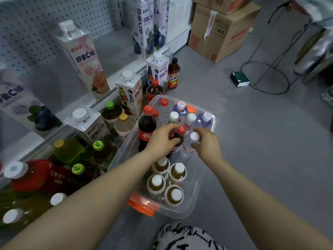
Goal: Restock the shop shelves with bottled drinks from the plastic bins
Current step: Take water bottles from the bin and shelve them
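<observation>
A clear plastic bin with orange clips stands on the grey floor, filled with upright bottles. My left hand grips a red-capped cola bottle by its neck in the middle of the bin. Beside it, my right hand pinches a clear water bottle with a white cap near its top. A second cola bottle stands at the bin's left wall. Several white-capped yellow drink bottles fill the near end. White-capped water bottles stand at the far end.
The low grey shelf on the left carries tall drink cartons. More cartons and green-, yellow- and white-capped bottles crowd the floor between shelf and bin. Cardboard boxes, a wire stand and a small green box lie beyond.
</observation>
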{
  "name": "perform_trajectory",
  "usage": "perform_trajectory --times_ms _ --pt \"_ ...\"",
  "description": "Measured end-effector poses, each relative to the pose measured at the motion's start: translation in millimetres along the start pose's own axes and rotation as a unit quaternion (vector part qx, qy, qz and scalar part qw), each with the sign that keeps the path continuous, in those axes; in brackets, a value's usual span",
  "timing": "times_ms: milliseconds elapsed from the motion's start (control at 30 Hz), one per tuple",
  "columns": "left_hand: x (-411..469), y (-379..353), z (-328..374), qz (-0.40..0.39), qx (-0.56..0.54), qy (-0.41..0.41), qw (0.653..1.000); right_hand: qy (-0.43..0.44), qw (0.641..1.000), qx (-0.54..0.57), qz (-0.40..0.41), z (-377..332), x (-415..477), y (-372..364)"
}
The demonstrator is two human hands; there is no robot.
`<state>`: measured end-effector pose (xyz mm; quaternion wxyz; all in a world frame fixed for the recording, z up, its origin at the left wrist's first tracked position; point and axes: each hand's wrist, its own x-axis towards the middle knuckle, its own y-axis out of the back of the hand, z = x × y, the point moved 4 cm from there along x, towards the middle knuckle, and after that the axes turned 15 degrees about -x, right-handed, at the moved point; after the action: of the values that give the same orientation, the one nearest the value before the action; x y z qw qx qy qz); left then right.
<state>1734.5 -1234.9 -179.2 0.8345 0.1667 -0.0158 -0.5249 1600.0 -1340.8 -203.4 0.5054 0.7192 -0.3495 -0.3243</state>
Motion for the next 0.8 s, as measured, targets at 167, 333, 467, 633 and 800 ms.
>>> perform_trajectory --times_ms 167,333,467,633,800 --pt "-4.5 4.1 -11.9 0.003 -0.012 0.035 0.999 -0.004 1.0 0.025 0.002 -4.2 -0.4 -10.7" --pt "-11.0 8.7 -13.4 0.001 -0.027 0.052 0.998 0.013 0.999 0.043 0.0 -10.6 -5.5 -7.3" --pt "-20.0 19.9 -13.4 0.009 -0.052 0.078 0.996 0.044 0.994 0.099 0.011 -30.0 -10.7 18.8" --pt "-31.8 32.9 -1.5 -0.017 -0.081 0.079 0.993 0.134 0.978 0.156 0.03 -80.6 -17.8 64.0" --pt "-47.8 53.7 15.7 -0.029 -0.102 0.059 0.993 0.174 0.964 0.2 0.033 -132.3 -20.4 103.5"
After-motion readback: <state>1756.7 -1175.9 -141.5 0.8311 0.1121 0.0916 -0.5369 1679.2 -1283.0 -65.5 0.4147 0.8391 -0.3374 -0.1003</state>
